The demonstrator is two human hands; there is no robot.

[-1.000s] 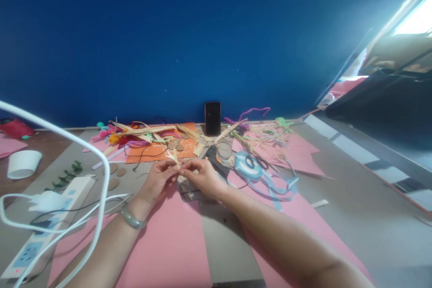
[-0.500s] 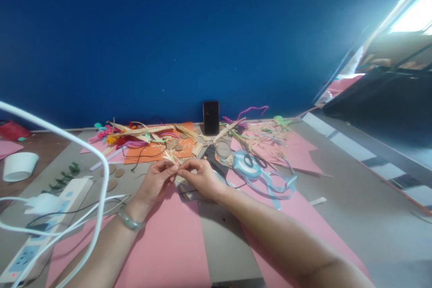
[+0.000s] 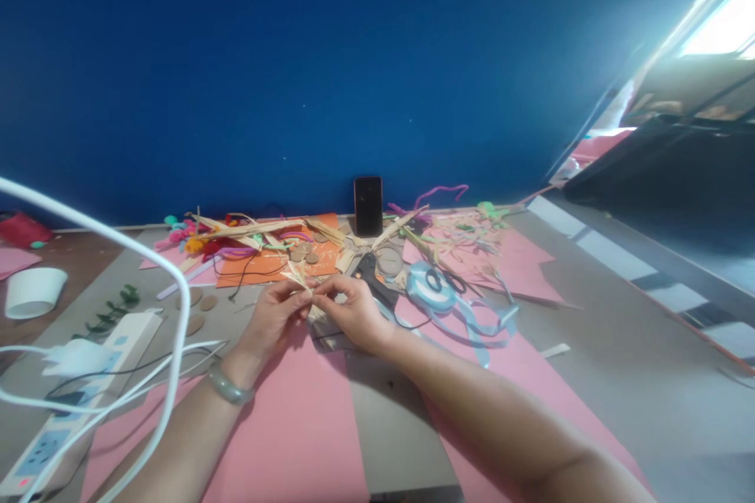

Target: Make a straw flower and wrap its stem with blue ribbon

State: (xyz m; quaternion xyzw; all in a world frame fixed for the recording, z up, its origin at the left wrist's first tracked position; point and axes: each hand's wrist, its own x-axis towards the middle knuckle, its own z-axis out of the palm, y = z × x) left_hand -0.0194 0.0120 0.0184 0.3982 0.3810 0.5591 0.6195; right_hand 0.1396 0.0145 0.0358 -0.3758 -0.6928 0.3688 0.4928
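My left hand (image 3: 278,314) pinches a small pale piece of dried corn husk (image 3: 296,277), whose frayed, pointed ends stick up past the fingertips. Opposite it, my right hand (image 3: 352,313) is closed at the fingertips on the base of the same husk. Both hands meet over the pink paper (image 3: 283,416), and the fingers hide the husk's lower part. Just beyond the right hand lies a dark glue gun (image 3: 376,280). To its right are a roll of light blue ribbon (image 3: 425,292) and black-handled scissors (image 3: 454,283).
A phone (image 3: 369,207) leans against the blue wall. Loose husk strips (image 3: 259,233), orange paper (image 3: 236,270) and colourful pipe cleaners line the back. At left are a power strip (image 3: 127,342), a white cable (image 3: 182,322) looping up close, a green sprig (image 3: 115,310) and a white cup (image 3: 35,292).
The husk's pale tips now stand higher and more spread above my left fingertips. Both hands have shifted only slightly, and the things on the table stay where they were.
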